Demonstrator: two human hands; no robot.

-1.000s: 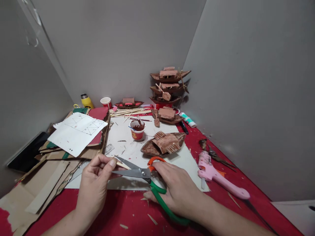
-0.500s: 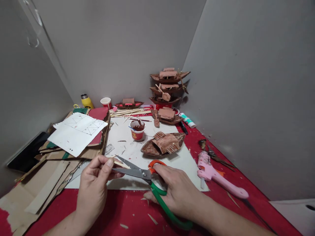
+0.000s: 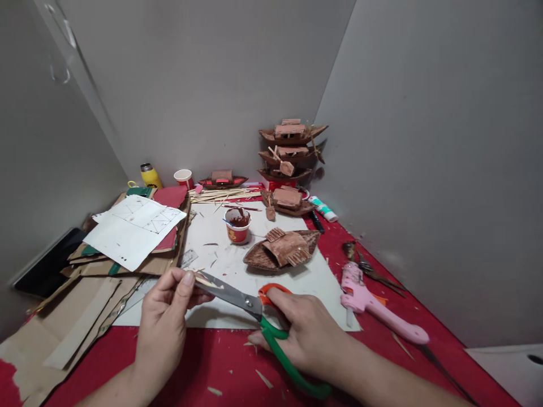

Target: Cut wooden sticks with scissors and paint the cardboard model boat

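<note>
My left hand (image 3: 169,311) pinches a thin pale wooden stick (image 3: 207,281) between thumb and fingers. In my right hand (image 3: 301,328) is a pair of scissors (image 3: 237,299) with one orange and one green handle loop. Their blades are nearly together and reach left to the stick by my left fingertips; whether the stick lies between them cannot be made out. Beyond the scissors a brown model boat (image 3: 282,249) with a curved roof rests on white paper (image 3: 216,314). A paper cup (image 3: 237,226) with brown paint and a blue stick inside stands beside it.
On the right lie a pink glue gun (image 3: 382,316) and pliers (image 3: 377,274). Model boats (image 3: 292,135) are stacked at the back, near a bundle of sticks (image 3: 224,194). Cardboard sheets (image 3: 85,322) and a drawing (image 3: 136,229) cover the left. Scraps litter the red tabletop (image 3: 212,362).
The scissor blades have closed from apart to nearly together at the stick. Both hands have otherwise stayed almost in place.
</note>
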